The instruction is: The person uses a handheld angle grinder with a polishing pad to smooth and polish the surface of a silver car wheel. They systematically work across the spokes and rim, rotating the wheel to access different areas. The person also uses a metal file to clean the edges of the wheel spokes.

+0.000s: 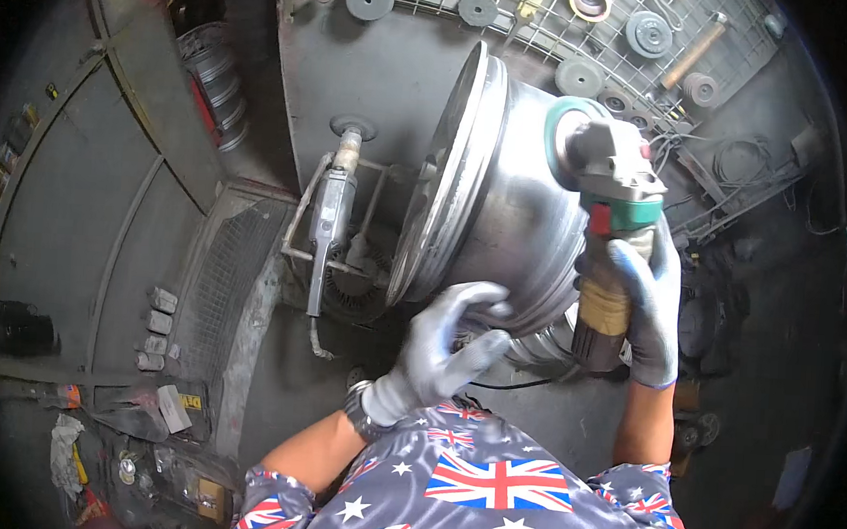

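Note:
A silver metal wheel rim is propped up in front of me, tilted, with its wide barrel toward my right. My right hand, in a grey-white glove, is wrapped round the taped body of an angle grinder. The grinder's green-edged disc rests against or just off the barrel's right side; I cannot tell which. Just below the rim's near edge is my gloved left hand, thumb and fingers apart and holding nothing. Whether its fingertips touch the metal is unclear.
Left of the rim, another power tool hangs on a metal frame. Grinding discs and a hammer hang on a wire grid at the back. Several metal rims are stacked far left. Boxes and tools lie lower left.

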The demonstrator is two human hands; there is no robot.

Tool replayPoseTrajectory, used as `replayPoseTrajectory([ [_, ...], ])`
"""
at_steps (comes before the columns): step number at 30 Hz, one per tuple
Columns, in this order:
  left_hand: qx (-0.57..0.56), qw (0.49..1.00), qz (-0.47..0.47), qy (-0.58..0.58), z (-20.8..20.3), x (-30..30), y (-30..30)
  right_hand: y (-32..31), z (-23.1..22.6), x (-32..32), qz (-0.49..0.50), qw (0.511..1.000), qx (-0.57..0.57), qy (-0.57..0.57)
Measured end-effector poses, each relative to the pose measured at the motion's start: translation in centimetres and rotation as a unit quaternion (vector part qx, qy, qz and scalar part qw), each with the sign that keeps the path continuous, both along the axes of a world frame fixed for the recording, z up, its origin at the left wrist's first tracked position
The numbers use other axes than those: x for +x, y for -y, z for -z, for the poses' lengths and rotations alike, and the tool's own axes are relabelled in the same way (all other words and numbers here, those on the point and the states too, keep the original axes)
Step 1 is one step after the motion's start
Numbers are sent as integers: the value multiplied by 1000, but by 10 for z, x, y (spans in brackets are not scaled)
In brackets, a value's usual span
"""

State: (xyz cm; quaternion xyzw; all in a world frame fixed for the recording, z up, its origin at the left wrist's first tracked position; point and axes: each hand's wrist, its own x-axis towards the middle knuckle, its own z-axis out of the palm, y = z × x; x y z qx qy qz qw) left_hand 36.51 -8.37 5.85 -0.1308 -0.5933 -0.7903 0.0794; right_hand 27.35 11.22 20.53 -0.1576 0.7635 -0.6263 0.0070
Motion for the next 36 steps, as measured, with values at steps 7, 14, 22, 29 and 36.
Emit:
replayPoseTrajectory([
  [7, 269, 897, 319, 144, 70, -28, -37, 23, -2, 3, -190, 922, 301, -152],
  [14, 292, 911, 283, 73, 71, -40, -64, 26, -13, 9, -284, 826, 451, -185],
  [22, 350, 913, 209, 25, -64, -126, -32, 42, -51, -60, -200, 909, 331, -156],
  [29, 372, 925, 72, 6, -31, -72, -64, 41, -51, -30, -264, 837, 428, -215],
  [36, 405, 892, 200, -5, -52, -112, -40, 54, -68, -48, -216, 897, 369, -114],
])
